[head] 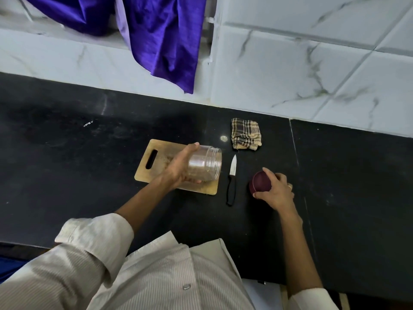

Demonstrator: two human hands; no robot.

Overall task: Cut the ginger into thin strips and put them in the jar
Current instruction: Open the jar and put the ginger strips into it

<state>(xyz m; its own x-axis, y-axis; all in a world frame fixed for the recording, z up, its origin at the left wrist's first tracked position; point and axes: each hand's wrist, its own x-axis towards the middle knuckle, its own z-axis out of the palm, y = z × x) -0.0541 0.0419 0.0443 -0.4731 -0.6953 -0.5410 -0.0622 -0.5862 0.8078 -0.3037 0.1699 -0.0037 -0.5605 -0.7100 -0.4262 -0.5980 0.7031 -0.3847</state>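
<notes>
In the head view we look down on a black counter (67,135) set against a wall of white marbled tiles (312,63), with a purple cloth (161,36) hanging down from a ledge at the far side. Our left hand (178,168) grips a clear plastic jar (206,163) by its base end — the jar is tipped on its side above a wooden cutting board (152,166), open mouth pointing right. Pale ginger strips (197,173) show through the jar's wall, gathered along its lower side; a few scraps lie on the board beneath. Just right of the board lies a knife (231,182) with a white blade and black handle, tip pointing to the far side, touching nothing else. Further right our right hand (276,190) curls round a dark maroon lid (261,181), thumb on its near edge and fingers over the top; a ring sits on one finger. Whether the lid rests on the counter or is lifted we cannot tell. A folded checked cloth (245,134) lies beyond the knife, near the wall.
</notes>
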